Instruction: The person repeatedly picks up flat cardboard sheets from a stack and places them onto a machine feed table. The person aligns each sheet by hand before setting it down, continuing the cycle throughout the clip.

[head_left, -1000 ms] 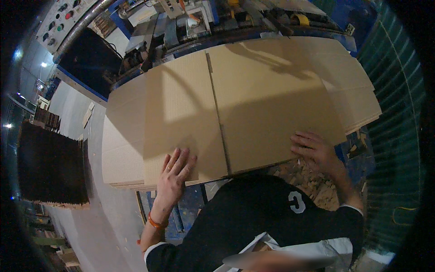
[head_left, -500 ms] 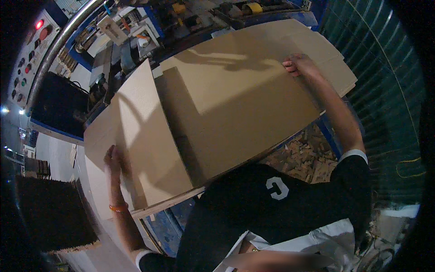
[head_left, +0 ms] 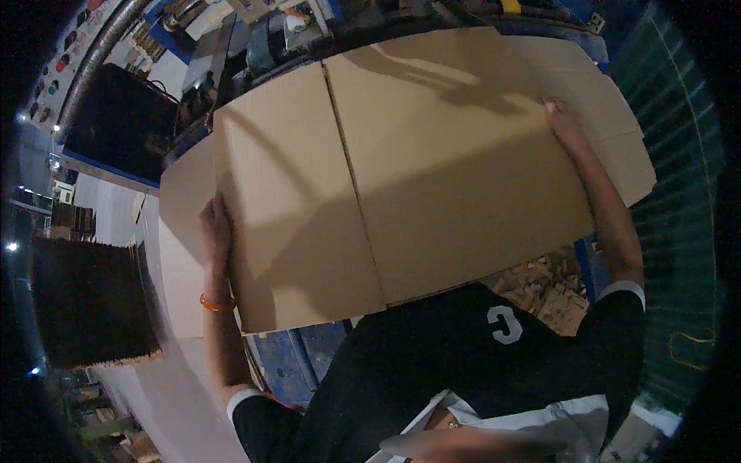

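Note:
A large brown cardboard sheet point(head_left: 455, 201) lies in front of me, its right panel wide and flat. A narrower left panel point(head_left: 289, 208) meets it along a dark, nearly straight gap. My left hand point(head_left: 215, 231) is closed at the outer edge of the left panel, fingers partly hidden. My right hand point(head_left: 566, 127) is closed at the right edge of the wide panel, thumb on top. More cardboard sticks out beyond both hands, on the left point(head_left: 181, 185) and on the right point(head_left: 614, 123). Shadows of my arms and body fall across the panels.
Behind the cardboard stands a dark machine with a blue frame point(head_left: 594, 50). A control panel with buttons point(head_left: 58, 69) and a curved metal pipe point(head_left: 104, 58) are at upper left. Scraps of cardboard point(head_left: 548, 289) are heaped below at right. A dark stack point(head_left: 93, 301) stands at left; green corrugated sheeting point(head_left: 679, 193) at right.
The left panel has come down from a raised tilt, and its inner edge now lies close along the wide panel. Both hands stay at the edges. The whole view has shifted.

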### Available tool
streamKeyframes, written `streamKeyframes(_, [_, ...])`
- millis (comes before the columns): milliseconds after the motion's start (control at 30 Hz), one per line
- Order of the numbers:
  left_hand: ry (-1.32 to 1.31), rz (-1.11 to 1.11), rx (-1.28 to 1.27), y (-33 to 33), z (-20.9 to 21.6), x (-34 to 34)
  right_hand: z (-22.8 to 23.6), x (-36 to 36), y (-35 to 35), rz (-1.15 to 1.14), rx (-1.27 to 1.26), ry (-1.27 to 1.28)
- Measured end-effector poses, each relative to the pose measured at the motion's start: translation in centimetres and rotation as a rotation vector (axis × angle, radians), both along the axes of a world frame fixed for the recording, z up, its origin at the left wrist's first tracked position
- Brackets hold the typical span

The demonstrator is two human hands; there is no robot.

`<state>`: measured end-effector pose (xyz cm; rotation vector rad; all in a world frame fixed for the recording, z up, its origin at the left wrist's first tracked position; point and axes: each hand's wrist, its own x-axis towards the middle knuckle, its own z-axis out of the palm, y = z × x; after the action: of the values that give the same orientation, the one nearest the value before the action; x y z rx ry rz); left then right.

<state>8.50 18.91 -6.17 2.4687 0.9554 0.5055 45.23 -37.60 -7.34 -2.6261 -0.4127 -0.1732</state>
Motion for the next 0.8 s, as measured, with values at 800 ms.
streamKeyframes(800, [0.057,0.113,-0.228,0.2,1.6,1.1,1.0,0.9,1.0,0.236,-0.626,-0.299])
